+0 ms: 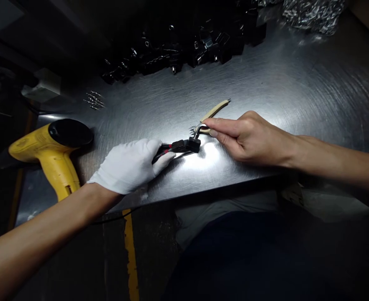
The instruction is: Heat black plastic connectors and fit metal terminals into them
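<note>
My left hand (126, 165), in a white glove, is closed around a slim black tool with red marks (166, 147), which looks like pliers. At the tool's far end is a small black block-shaped part (193, 144). My bare right hand (250, 136) pinches a thin bent dark piece (198, 131) between thumb and forefinger. Its lower end meets the top of the black part; whether it goes inside, I cannot tell. Just behind the fingertips lie small cutting pliers with cream handles (215, 110), partly hidden by my right hand.
On the left of the metal table (281, 96) lies a yellow heat gun (59, 156). Several small shiny metal pieces (94, 100) lie beyond it, near a white box (46, 85). Glossy black parts (178, 52) are heaped at the back. A clear bag of metal parts (314, 14) stands back right.
</note>
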{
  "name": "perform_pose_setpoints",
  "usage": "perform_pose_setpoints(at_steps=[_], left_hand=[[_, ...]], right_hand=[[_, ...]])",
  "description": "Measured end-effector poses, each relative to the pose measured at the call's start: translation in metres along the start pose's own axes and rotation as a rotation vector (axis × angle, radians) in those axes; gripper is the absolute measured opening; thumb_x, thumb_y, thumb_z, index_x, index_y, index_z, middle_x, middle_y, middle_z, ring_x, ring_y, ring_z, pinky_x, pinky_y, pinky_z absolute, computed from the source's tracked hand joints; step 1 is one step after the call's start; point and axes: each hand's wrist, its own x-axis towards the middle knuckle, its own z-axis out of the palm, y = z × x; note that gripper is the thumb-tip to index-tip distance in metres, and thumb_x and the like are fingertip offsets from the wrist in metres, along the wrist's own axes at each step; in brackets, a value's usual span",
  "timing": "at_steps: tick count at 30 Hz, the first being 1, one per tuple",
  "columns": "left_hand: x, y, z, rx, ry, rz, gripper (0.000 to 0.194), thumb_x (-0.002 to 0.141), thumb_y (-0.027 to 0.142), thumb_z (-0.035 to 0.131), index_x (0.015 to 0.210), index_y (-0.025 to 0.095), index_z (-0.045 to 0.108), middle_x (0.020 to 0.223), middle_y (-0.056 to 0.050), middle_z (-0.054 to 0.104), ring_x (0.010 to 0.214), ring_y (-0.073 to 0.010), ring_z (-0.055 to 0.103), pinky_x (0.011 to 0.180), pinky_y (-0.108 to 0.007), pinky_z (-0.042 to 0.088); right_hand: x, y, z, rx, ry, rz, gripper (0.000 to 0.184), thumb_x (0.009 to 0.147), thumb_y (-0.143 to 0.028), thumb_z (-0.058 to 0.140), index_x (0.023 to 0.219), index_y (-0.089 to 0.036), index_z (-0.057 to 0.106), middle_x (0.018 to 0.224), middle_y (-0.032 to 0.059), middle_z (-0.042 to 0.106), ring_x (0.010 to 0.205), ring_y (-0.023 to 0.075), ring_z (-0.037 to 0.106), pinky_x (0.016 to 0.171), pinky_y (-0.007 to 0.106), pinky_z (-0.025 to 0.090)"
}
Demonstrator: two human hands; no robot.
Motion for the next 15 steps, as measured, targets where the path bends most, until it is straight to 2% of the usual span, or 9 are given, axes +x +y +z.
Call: perform_pose_setpoints(at_steps=[4,7,9,11,15], left_hand=[[0.002,0.006,-0.005,0.069,-0.053,0.015,0.073,0.091,0.077,0.028,0.1,0.016,0.067,0.082,-0.009,0.064,0.074,-0.0271,0.065,0.064,-0.033,0.043],[0.002,0.011,-0.012,0.106,-0.093,0.018,0.07,0.093,0.074,0.029,0.104,0.017,0.068,0.087,-0.011,0.067,0.074,-0.0281,0.065,0.061,-0.034,0.043],[0.001,0.013,-0.015,0.104,-0.096,0.021,0.069,0.094,0.073,0.029,0.105,0.018,0.068,0.089,-0.011,0.069,0.073,-0.0276,0.064,0.059,-0.034,0.042],[0.0,0.013,-0.015,0.102,-0.081,0.02,0.069,0.093,0.074,0.029,0.106,0.019,0.069,0.089,-0.011,0.069,0.072,-0.0275,0.064,0.057,-0.033,0.041],[-0.002,0.009,-0.009,0.106,-0.036,0.009,0.07,0.092,0.075,0.032,0.105,0.019,0.07,0.087,-0.011,0.068,0.071,-0.027,0.063,0.056,-0.032,0.038]], right_hand=[[-0.001,-0.001,-0.007,-0.05,-0.133,-0.057,0.032,0.101,-0.022,0.049,0.129,-0.021,0.066,0.065,-0.0086,0.065,0.052,0.0059,0.048,0.056,0.023,0.034],[-0.002,-0.003,-0.01,-0.066,-0.181,-0.04,0.034,0.099,-0.019,0.054,0.131,-0.02,0.064,0.088,0.0,0.076,0.058,0.0093,0.056,0.057,0.025,0.039],[-0.002,-0.004,-0.01,-0.043,-0.189,-0.031,0.031,0.098,-0.018,0.053,0.126,-0.019,0.066,0.099,0.0043,0.077,0.062,0.0112,0.061,0.058,0.026,0.042],[0.0,-0.005,-0.011,-0.023,-0.183,-0.034,0.027,0.099,-0.018,0.052,0.12,-0.018,0.068,0.098,0.0046,0.077,0.063,0.0117,0.063,0.058,0.026,0.043],[0.006,-0.006,-0.013,0.0,-0.175,-0.07,0.02,0.099,-0.018,0.052,0.104,-0.018,0.072,0.077,-0.0009,0.073,0.054,0.0091,0.057,0.054,0.025,0.04]])
